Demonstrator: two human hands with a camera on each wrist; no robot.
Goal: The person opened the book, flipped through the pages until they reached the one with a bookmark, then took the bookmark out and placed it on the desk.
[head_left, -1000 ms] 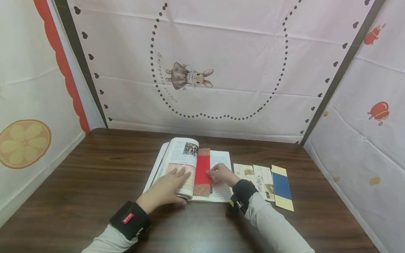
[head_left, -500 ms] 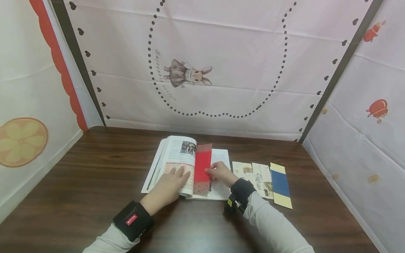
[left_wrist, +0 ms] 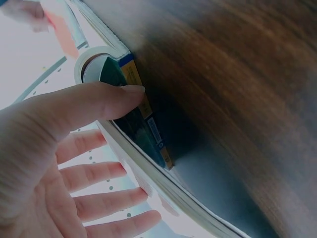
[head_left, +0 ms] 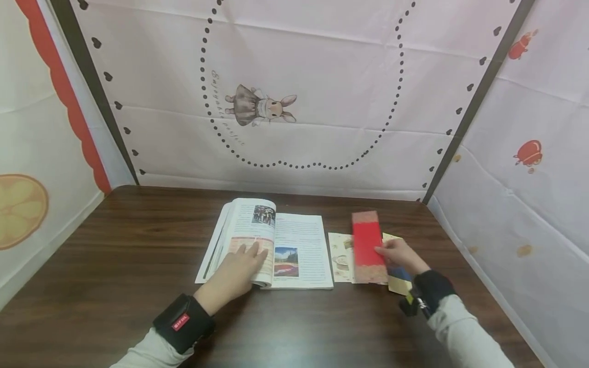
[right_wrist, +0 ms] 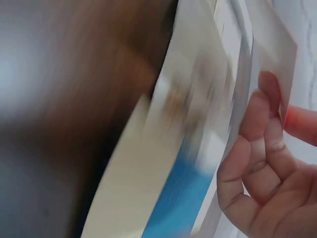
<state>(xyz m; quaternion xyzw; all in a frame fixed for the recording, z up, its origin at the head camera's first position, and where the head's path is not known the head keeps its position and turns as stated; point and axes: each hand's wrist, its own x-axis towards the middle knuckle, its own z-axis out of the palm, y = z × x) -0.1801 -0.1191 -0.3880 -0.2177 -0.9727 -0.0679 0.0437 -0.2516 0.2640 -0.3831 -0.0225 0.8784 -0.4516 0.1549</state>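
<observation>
An open book [head_left: 303,235] lies on the table, its left-hand pages curving up in a thick bulge. My left hand [head_left: 236,271] rests on those pages with fingers spread fairly straight; the left wrist view shows the thumb [left_wrist: 114,99] along the book's lower edge. At the right, my right hand [head_left: 400,255] pinches a red bookmark [head_left: 366,245] with pinkish patterned ends by its right edge. The bookmark hangs over several paper strips, partly covering them: a cream printed one [head_left: 339,255] and a blue and yellow one [head_left: 397,286]. In the right wrist view they are blurred.
The dark wooden table [head_left: 115,266] extends around the book. A printed cloth [head_left: 322,102] hangs behind the table's far edge, and more cloth [head_left: 515,214] stands along the right side.
My right hand has carried the red bookmark from the open book rightward, over the paper strips. The book's right page with a colour photo is now uncovered. My left hand stays on the pages.
</observation>
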